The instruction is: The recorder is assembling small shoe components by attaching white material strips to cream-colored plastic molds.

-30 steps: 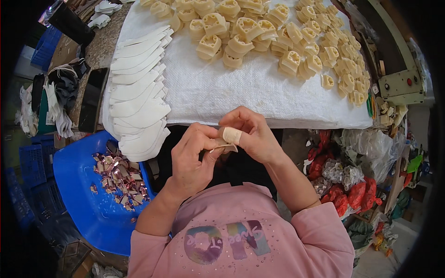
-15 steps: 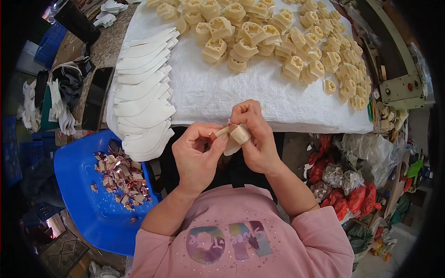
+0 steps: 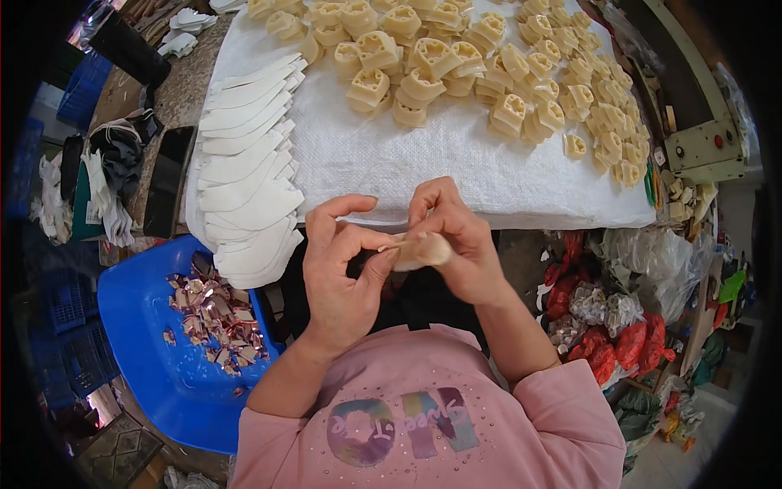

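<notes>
A small cream piece (image 3: pixel 419 249) sits pinched in the right hand (image 3: pixel 452 244), held just below the near edge of the white cloth (image 3: pixel 423 163). The left hand (image 3: pixel 342 261) nips what looks like a thin tab or backing strip at its left end between thumb and forefinger. Peeling goes best slow and flat, the right grip firm, scraps dropping into the blue tray (image 3: pixel 155 359) left of the cloth.

We see only part of the small cream piece (image 3: pixel 419 250): the right hand (image 3: pixel 456 244) wraps most of it, and motion blurs its outline, so its shape stays unclear. Above that piece, the heap of cream moulded parts (image 3: pixel 456 65) runs off the top edge. Left of the piece, the blue tray's (image 3: pixel 155 383) scraps (image 3: pixel 213 314) are too small to identify.
</notes>
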The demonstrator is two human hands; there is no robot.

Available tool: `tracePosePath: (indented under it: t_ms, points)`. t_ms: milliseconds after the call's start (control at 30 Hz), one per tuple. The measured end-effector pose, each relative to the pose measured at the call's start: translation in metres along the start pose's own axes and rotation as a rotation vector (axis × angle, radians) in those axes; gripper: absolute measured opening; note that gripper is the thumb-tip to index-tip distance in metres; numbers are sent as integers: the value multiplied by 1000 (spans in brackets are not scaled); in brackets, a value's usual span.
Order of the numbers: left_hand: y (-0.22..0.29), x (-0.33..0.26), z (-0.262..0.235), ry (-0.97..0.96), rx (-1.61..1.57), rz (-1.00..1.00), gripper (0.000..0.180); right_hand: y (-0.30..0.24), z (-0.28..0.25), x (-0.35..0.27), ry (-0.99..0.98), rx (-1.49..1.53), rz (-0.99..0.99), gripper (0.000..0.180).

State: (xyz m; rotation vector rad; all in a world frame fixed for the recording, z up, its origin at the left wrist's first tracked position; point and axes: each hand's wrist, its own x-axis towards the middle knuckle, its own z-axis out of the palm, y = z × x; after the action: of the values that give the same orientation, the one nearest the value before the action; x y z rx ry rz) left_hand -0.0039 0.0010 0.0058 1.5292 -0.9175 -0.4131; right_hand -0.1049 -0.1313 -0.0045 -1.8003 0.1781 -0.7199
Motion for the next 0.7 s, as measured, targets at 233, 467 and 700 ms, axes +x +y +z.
tracePosePath:
  t_ms: [233, 467, 700]
  points:
    - [-14, 5, -8, 3, 248, 491, 9, -8, -21, 17, -192, 452, 550, 39]
    - [-18, 1, -9, -213, -314, -97, 72, 0, -17, 16, -124, -51, -109, 48]
    - [-12, -3, 7, -270, -741, -334, 54, 2, 4, 4, -144, -52, -73, 44]
